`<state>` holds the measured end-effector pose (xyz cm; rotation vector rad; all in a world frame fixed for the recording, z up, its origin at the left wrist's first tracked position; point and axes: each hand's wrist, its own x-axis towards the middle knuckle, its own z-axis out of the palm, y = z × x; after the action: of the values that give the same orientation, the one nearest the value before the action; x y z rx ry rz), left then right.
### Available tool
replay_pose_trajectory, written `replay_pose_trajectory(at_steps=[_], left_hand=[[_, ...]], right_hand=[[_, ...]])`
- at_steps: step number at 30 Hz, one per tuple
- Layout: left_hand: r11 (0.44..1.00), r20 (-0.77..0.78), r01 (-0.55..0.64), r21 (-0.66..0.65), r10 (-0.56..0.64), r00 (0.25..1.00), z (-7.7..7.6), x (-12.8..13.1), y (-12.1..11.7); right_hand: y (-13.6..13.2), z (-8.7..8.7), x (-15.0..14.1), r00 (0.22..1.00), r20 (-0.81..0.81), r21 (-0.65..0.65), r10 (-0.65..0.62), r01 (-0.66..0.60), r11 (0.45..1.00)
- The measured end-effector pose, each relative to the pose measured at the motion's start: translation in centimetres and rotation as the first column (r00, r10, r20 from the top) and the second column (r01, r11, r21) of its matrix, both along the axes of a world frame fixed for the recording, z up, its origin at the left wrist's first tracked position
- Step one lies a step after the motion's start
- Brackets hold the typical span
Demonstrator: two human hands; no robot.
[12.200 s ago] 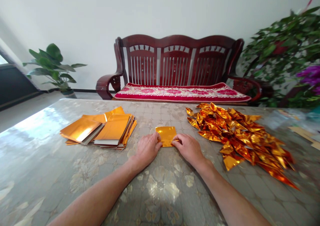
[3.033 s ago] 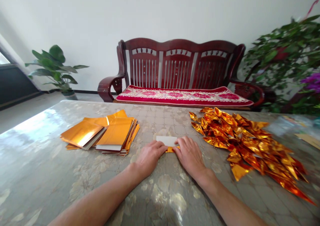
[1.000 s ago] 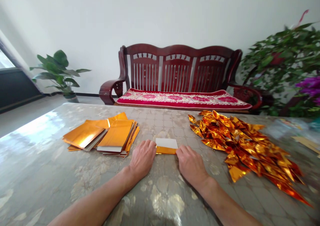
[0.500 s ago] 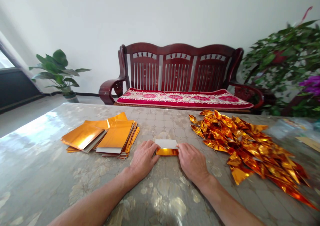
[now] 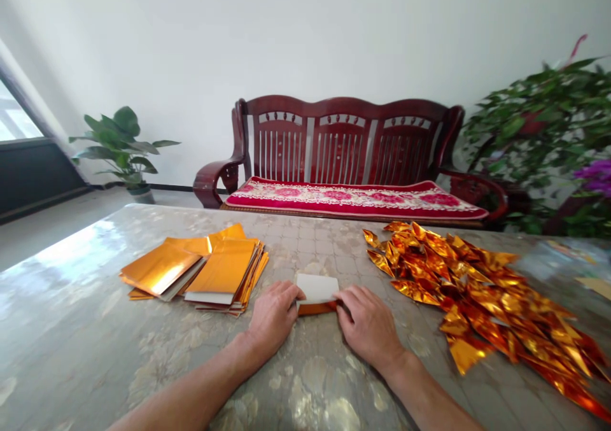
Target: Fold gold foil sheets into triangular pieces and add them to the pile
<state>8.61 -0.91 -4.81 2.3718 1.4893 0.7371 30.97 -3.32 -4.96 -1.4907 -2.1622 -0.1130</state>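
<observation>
A small folded gold foil sheet, white side up with a gold strip along its near edge, lies on the glossy patterned table in front of me. My left hand pinches its left end with curled fingers. My right hand pinches its right end the same way. A stack of flat gold foil sheets lies to the left of my hands. A heap of folded gold foil pieces spreads out on the right.
Beyond the table's far edge stands a dark red wooden bench with a red floral cushion. A potted plant is on the floor at the left. A large leafy plant with purple flowers fills the right side.
Over twelve seconds the sheet went from gold side up to white side up with its near edge folded over. In the last second my fingers closed in on both ends; the camera tilted up slightly.
</observation>
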Motion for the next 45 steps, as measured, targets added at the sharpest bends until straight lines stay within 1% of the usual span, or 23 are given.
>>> replay_pose_trajectory(at_steps=[4,8,11,14,20,24,29,32,37,41,45], left_hand=[[1.000,0.147,-0.017,-0.003,0.017,0.989,-0.6,-0.2,0.1],[1.000,0.318,0.002,0.018,-0.007,0.948,-1.2,-0.3,0.3],[0.998,0.378,0.012,0.063,-0.035,0.925,-1.3,-0.3,0.4],[0.995,0.404,0.029,0.094,-0.065,0.913,-1.2,-0.4,0.4],[0.995,0.424,0.017,0.101,-0.058,0.904,-1.4,-0.4,0.4],[0.994,0.451,-0.001,0.113,-0.050,0.891,-1.5,-0.4,0.5],[0.989,0.481,-0.002,0.150,-0.071,0.874,-1.3,-0.4,0.3],[0.986,0.497,0.015,0.167,-0.097,0.862,-1.1,-0.4,0.1],[0.976,0.469,0.113,0.187,-0.190,0.863,-0.8,-0.4,-0.2],[0.966,0.372,0.171,0.193,-0.233,0.898,-0.7,-0.2,-0.2],[0.955,0.260,0.223,0.194,-0.269,0.927,-0.5,-0.1,-0.3]], right_hand=[[0.0,-0.2,0.1,0.998,-0.053,0.040,0.038,-0.036,0.999],[0.0,-0.3,0.3,0.992,-0.112,0.085,0.059,-0.049,0.995],[0.1,-0.4,0.5,0.984,-0.161,0.098,0.077,-0.062,0.993],[0.1,-0.2,0.6,0.971,-0.206,0.109,0.126,-0.105,0.989],[-0.2,0.5,0.9,0.937,-0.259,0.135,0.233,-0.204,0.970],[-0.4,0.6,0.7,0.938,-0.217,0.101,0.270,-0.254,0.962],[-0.4,0.5,0.4,0.935,-0.199,0.101,0.294,-0.279,0.955],[-0.4,0.4,0.3,0.938,-0.200,0.099,0.283,-0.268,0.958],[-0.1,0.0,0.3,0.947,-0.183,0.136,0.263,-0.241,0.961],[0.0,-0.2,0.4,0.957,-0.186,0.174,0.223,-0.192,0.966],[-0.1,0.0,0.3,0.968,-0.170,0.188,0.186,-0.154,0.970]])
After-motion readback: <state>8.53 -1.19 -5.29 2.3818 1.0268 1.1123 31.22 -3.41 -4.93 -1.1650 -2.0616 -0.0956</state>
